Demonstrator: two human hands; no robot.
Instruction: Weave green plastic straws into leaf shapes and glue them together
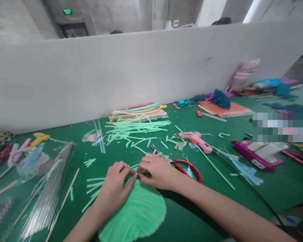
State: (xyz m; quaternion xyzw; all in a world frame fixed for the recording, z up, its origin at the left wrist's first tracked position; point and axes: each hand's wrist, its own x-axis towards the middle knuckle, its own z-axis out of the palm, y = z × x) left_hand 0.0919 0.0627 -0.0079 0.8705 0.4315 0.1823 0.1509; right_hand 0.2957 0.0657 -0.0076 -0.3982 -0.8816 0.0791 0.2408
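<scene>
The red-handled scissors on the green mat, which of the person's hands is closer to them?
Right. The right hand lies just beside the red-handled scissors, its knuckles nearly touching the blades. The left hand rests farther off, on the green fringed fan.

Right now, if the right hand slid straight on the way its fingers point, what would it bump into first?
The right hand points leftward at the left hand, so it would meet those fingers almost at once; both pinch the top of the green fringed fan. Depth looks close, though blurred.
</scene>
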